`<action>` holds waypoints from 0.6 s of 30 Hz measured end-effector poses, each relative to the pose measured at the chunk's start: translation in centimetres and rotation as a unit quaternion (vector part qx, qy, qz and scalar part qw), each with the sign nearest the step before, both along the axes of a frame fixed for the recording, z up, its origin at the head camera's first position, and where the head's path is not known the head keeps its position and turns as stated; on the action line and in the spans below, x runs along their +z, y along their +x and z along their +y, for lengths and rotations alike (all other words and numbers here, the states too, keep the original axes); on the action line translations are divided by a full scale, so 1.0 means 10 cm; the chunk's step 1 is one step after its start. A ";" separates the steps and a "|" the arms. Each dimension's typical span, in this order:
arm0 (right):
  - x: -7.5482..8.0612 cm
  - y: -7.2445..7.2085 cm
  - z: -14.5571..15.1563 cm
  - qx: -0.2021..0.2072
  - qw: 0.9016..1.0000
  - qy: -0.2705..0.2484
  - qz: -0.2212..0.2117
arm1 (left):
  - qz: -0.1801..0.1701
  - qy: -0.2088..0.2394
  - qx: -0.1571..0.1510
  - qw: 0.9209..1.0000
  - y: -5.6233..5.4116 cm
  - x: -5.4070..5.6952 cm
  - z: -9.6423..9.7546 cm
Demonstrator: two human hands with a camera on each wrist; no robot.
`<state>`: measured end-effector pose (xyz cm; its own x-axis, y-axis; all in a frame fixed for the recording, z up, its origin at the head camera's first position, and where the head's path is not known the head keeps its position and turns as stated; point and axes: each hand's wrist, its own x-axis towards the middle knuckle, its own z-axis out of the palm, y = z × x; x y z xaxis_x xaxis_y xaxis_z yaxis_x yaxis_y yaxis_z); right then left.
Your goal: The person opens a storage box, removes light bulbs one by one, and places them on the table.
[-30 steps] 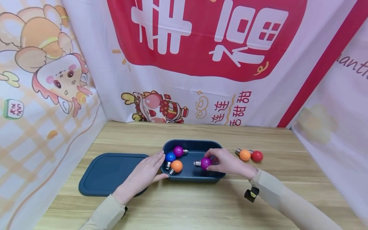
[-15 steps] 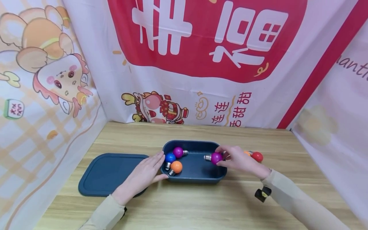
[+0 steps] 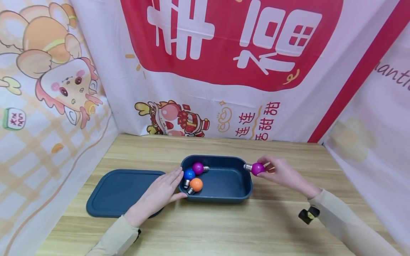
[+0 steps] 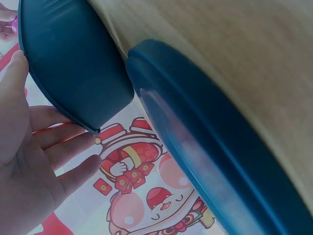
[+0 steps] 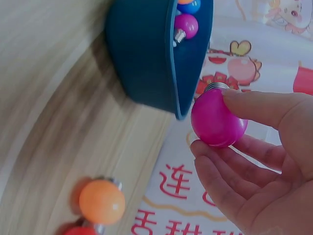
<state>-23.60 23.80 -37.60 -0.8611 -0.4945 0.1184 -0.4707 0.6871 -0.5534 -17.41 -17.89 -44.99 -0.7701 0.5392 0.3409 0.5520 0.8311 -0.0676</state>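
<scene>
Left hand [image 3: 163, 188] is lying spread at frame centre, fingers straight, thumb apart, touching the left end of the box [image 3: 224, 185]; right hand [image 3: 282, 174] is pinching a purple bulb [image 3: 258, 169] right of centre, thumb and fingertips on the globe; its metal base is pointing left, overlapping the box's right rim in the head view; cannot tell whether base and rim are touching.

Box is sitting at lower centre; three bulbs are lying in its left end: a second purple bulb [image 3: 198, 168] at the back, a blue bulb [image 3: 189, 174] by the left wall, an orange bulb [image 3: 196, 184] nearest the front. Lid [image 3: 121, 192] is lying flat on the table [image 3: 205, 231] at lower left, left forearm and hand partly covering it.

In the right wrist view, a loose orange bulb [image 5: 102, 201] is lying outside the box at lower left; a red bulb [image 5: 80, 230] is showing just beside it, cut off by the bottom edge. Printed cloth [image 3: 224, 74] is hanging across the top of the head view.
</scene>
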 end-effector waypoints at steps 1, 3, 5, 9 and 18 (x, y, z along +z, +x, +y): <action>0.01 0.00 0.03 -0.005 1.000 0.002 0.000 | 0.001 0.000 0.000 1.000 0.00 0.00 0.00; 0.04 -0.02 0.10 -0.014 1.000 0.009 0.006 | 0.003 -0.001 -0.001 1.000 0.00 0.00 0.00; 0.06 -0.03 0.16 -0.023 0.999 0.019 0.011 | 0.005 -0.001 -0.002 1.000 0.00 0.00 0.00; 0.08 -0.06 0.26 -0.044 0.998 0.033 0.015 | 0.009 -0.003 -0.003 1.000 0.00 0.00 0.00; -0.03 -0.12 0.45 -0.074 0.997 0.027 -0.004 | 0.011 -0.003 -0.003 1.000 0.00 0.00 -0.01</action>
